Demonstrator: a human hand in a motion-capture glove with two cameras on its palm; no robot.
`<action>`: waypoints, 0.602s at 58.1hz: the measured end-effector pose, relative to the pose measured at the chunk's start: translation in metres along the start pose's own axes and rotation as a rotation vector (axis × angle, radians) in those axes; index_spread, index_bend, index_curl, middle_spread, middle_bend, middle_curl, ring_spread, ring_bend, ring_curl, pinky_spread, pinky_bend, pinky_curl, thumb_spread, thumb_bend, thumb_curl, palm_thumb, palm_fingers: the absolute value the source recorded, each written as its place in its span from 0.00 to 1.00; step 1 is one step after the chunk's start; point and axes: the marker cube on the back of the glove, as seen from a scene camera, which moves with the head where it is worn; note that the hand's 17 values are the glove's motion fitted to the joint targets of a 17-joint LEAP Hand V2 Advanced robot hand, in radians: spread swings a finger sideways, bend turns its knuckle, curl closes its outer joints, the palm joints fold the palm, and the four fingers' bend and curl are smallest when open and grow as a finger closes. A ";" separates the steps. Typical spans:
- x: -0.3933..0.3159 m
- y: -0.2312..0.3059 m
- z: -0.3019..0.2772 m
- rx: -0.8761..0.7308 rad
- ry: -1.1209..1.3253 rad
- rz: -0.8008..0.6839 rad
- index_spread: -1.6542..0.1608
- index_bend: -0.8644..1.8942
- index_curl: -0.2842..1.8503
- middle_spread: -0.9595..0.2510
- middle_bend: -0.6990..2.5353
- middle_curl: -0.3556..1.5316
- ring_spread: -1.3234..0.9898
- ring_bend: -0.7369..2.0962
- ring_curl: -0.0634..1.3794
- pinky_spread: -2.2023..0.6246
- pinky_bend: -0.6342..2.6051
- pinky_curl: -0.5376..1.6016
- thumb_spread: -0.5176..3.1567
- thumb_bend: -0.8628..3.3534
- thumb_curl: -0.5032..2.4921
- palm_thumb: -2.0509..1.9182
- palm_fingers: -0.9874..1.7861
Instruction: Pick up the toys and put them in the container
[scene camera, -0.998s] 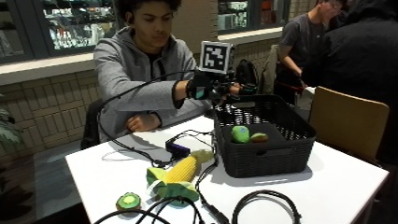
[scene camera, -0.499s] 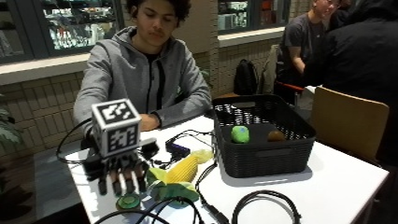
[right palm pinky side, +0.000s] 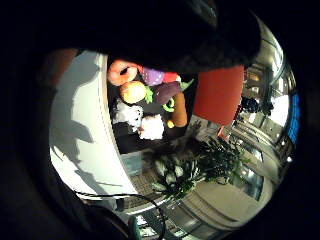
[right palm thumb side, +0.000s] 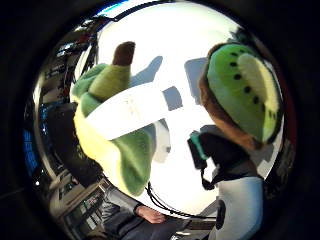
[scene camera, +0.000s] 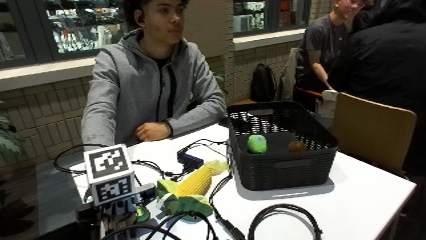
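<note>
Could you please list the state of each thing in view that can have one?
Hand: low over the table's near corner, at the kiwi toy; its grip is hidden.
Kiwi toy: on the table, close to the palm.
Corn toy: lying on the table, outside the basket.
Basket: upright, open-topped, two toys inside.
Green toy: inside the basket.
Brown toy: inside the basket.

White table (scene camera: 373, 192) carries black basket (scene camera: 283, 162), toy corn (scene camera: 193, 187), kiwi toy (scene camera: 142, 214), cables (scene camera: 283, 220)
</note>
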 end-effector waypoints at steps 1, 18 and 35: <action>-0.001 0.000 -0.001 0.018 -0.002 -0.002 0.81 0.50 0.36 0.86 0.25 0.27 0.56 0.30 0.11 0.78 0.36 0.42 0.50 0.21 0.27 0.60 0.31; -0.111 0.064 -0.128 0.470 -0.078 -0.307 0.80 0.76 0.45 0.82 0.28 0.31 0.54 0.31 0.07 0.78 0.32 0.40 0.55 0.24 0.29 0.65 0.38; -0.311 0.127 -0.200 0.596 0.128 -0.787 0.81 0.80 0.44 0.77 0.30 0.35 0.52 0.31 0.08 0.78 0.31 0.40 0.54 0.24 0.30 0.67 0.40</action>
